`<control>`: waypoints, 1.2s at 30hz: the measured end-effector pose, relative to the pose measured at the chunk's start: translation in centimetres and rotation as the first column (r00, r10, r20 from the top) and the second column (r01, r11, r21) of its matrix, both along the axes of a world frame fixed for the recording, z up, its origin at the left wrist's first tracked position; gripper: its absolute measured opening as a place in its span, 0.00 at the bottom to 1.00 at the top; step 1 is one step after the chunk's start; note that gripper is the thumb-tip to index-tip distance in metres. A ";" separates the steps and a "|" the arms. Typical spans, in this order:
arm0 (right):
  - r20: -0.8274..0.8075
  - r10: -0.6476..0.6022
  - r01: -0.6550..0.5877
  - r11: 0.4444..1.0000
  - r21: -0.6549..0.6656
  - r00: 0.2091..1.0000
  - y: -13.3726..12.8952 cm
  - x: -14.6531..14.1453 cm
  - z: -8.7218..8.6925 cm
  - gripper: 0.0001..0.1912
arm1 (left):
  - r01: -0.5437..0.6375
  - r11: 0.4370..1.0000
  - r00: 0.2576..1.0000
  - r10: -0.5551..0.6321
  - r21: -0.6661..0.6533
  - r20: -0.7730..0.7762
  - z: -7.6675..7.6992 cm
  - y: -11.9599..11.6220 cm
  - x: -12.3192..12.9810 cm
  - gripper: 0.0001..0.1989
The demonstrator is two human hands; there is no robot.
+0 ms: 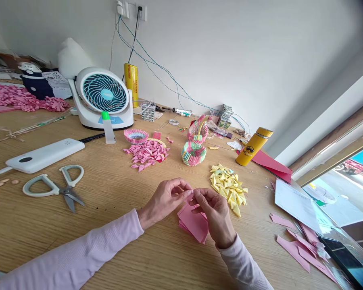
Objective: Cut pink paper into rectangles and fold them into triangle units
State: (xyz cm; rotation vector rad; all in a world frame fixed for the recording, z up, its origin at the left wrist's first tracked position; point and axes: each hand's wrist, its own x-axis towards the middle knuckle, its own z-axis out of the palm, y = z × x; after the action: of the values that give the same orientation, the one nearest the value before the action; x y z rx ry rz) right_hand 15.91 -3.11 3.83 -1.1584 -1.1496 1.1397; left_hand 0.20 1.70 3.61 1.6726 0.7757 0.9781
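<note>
My left hand (169,198) and my right hand (213,211) meet above the table, fingertips pinched together on a small piece of pink paper (190,197). Most of that piece is hidden by the fingers. Just below them lies a stack of pink paper sheets (195,223), partly covered by my right hand. Beyond my right hand is a pile of folded yellow paper pieces (228,185). Past my left hand sits a heap of folded pink paper triangles (147,153). Two small baskets built of folded paper, a green-and-pink one (193,154) and a pink one (197,131), stand farther back.
Open scissors (63,187) and a white power strip-like device (45,155) lie at left. A fan (104,96), a glue bottle (108,128) and a pink paper bowl (136,135) stand behind. At right are a yellow flask (254,147) and pink paper scraps (302,249).
</note>
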 end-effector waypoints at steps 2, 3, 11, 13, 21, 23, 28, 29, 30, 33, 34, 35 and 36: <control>-0.003 0.002 -0.002 1.000 0.001 1.000 0.0 0.1 -0.2 0.17 | 0.012 1.000 1.000 -0.012 -0.004 0.010 0.0 0.0 0.0 0.12; -0.004 0.003 -0.003 1.000 0.001 1.000 0.0 0.1 -0.2 0.17 | 0.013 1.000 1.000 -0.013 -0.006 0.013 -0.1 0.0 0.0 0.12; 0.064 0.007 -0.009 0.999 0.035 0.998 0.0 0.2 -0.2 0.17 | 0.034 0.999 0.998 -0.033 -0.024 0.055 0.3 -0.3 -0.1 0.14; 0.108 -0.004 -0.002 0.998 0.055 0.994 -0.1 0.2 -0.3 0.17 | 0.030 0.999 0.998 -0.029 -0.031 0.060 0.4 -0.3 0.0 0.14; 0.228 -0.010 -0.009 0.996 0.084 0.974 0.0 0.5 -0.5 0.17 | 0.062 0.997 0.994 -0.057 -0.056 0.093 0.0 -0.1 0.0 0.13; 0.236 0.008 -0.028 0.996 0.080 0.972 0.0 0.6 -0.4 0.17 | 0.062 0.998 0.995 -0.059 -0.034 0.083 0.0 -0.2 -0.1 0.12; 0.274 0.017 -0.044 0.995 0.094 0.962 0.0 0.6 -0.3 0.17 | 0.096 0.994 0.992 -0.091 -0.059 0.083 0.1 -0.3 0.0 0.13; 0.292 0.011 -0.043 0.994 0.102 0.956 0.0 0.5 -0.3 0.17 | 0.101 0.993 0.992 -0.095 -0.069 0.083 0.1 -0.3 0.0 0.13; 0.315 0.002 -0.040 0.993 0.114 0.949 -0.1 0.4 -0.3 0.17 | 0.103 0.992 0.992 -0.096 -0.077 0.081 0.1 -0.3 0.1 0.13; 0.399 -0.036 -0.029 0.987 0.157 0.916 -0.2 0.2 -0.2 0.16 | 0.086 0.993 0.995 -0.082 -0.075 0.062 0.0 -0.4 0.2 0.13; 0.426 -0.047 -0.028 0.985 0.169 0.904 -0.2 0.2 -0.2 0.16 | 0.074 0.995 0.996 -0.071 -0.066 0.051 0.0 -0.4 0.2 0.13; 0.449 -0.056 -0.029 0.983 0.179 0.892 -0.3 0.2 -0.2 0.15 | 0.061 0.997 0.997 -0.059 -0.056 0.040 0.0 -0.4 0.2 0.12; 0.468 -0.063 -0.030 0.982 0.189 0.882 -0.3 0.1 -0.2 0.15 | 0.048 0.998 0.998 -0.046 -0.048 0.030 0.0 -0.5 0.2 0.12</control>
State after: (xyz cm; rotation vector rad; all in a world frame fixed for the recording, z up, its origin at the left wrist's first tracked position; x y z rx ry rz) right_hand 16.05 -3.38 3.65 -1.3303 -1.5809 0.7247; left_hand 0.44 1.23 3.58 1.6238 0.7324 0.9416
